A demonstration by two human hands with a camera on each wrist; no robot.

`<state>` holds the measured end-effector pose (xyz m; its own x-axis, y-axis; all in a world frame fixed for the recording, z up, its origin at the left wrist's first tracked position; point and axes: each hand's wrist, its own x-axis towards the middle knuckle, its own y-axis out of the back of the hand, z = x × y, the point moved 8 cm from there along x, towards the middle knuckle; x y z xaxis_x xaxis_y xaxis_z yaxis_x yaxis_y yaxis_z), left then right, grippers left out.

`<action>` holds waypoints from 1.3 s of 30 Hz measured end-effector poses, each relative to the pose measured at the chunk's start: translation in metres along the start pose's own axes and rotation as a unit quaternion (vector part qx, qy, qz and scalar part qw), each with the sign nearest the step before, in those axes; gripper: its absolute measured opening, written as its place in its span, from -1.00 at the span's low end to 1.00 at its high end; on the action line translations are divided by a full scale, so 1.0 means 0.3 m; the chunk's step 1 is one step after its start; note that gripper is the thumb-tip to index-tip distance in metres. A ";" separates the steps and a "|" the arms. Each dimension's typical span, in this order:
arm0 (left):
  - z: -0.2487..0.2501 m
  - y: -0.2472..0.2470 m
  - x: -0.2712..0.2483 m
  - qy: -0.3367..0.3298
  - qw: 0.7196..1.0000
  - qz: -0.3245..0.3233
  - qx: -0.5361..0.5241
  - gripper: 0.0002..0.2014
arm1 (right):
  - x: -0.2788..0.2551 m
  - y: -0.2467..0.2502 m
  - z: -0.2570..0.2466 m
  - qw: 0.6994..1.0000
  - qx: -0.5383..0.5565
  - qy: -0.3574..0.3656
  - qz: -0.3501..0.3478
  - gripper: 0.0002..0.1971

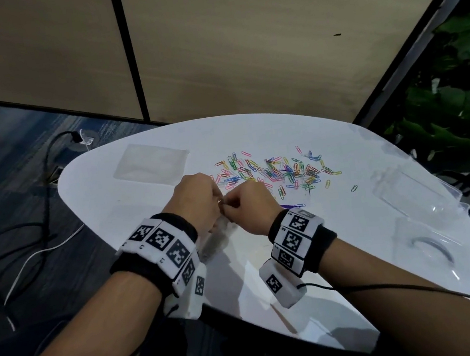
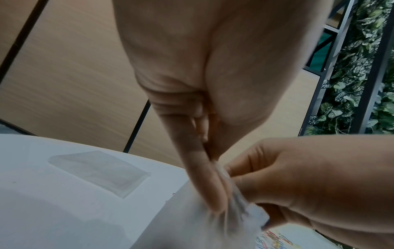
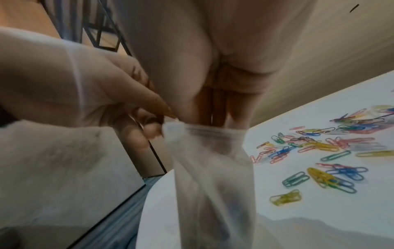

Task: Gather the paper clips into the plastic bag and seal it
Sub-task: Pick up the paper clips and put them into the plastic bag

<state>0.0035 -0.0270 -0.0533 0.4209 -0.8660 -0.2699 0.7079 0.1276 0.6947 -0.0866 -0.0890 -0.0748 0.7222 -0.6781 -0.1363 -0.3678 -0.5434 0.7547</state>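
A clear plastic bag [image 3: 211,165] hangs between my two hands over the white table [image 1: 142,208]. My left hand [image 1: 201,203] pinches the bag's top edge at one side, and my right hand [image 1: 249,205] pinches the top beside it. In the left wrist view the left fingers [image 2: 204,182] press on the crumpled bag top [image 2: 241,205]. In the head view the bag [image 1: 215,240] shows only faintly below the hands. Many coloured paper clips [image 1: 280,171] lie scattered just beyond the hands; they also show to the right in the right wrist view as paper clips [image 3: 332,151].
A stack of flat clear bags [image 1: 151,163] lies at the table's far left. Clear plastic containers [image 1: 416,198] sit at the right edge. A purple pen-like object [image 1: 292,206] lies by my right wrist. Cables [image 1: 26,235] run over the floor on the left; plants [image 1: 455,89] stand at right.
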 end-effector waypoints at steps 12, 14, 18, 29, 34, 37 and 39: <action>-0.126 0.096 -0.002 0.041 0.998 0.035 -0.014 -0.77 | 0.090 0.082 0.122 0.998 0.013 0.046 0.051 -0.68; -0.144 0.115 -0.004 0.049 0.998 0.036 -0.012 -0.77 | 0.089 -0.039 0.162 0.969 -0.206 0.134 -0.036 -0.59; -0.154 0.122 -0.002 0.049 0.998 0.036 -0.008 -0.77 | 0.029 -0.259 0.303 0.873 -0.399 0.197 -0.199 -0.42; -0.133 0.076 0.019 0.043 0.999 0.014 0.009 -0.76 | 0.166 -0.033 0.550 0.917 -0.388 0.055 -0.080 -0.53; -0.122 0.064 0.022 0.041 0.999 0.007 0.011 -0.79 | 0.190 -0.040 0.447 0.929 -0.358 0.094 -0.020 -0.77; -0.117 0.057 0.021 0.042 0.999 0.006 0.013 -0.79 | 0.204 0.005 0.471 0.951 -0.310 0.015 -0.001 -0.76; -0.111 0.055 0.024 0.039 0.999 0.005 0.015 -0.78 | 0.202 0.073 0.509 0.977 -0.201 -0.059 0.049 -0.81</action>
<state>0.0370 -0.0149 -0.0661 0.4720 -0.8244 -0.3124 0.6865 0.1214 0.7169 -0.1404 -0.2174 -0.1643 0.6145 -0.7817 -0.1065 -0.1545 -0.2516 0.9554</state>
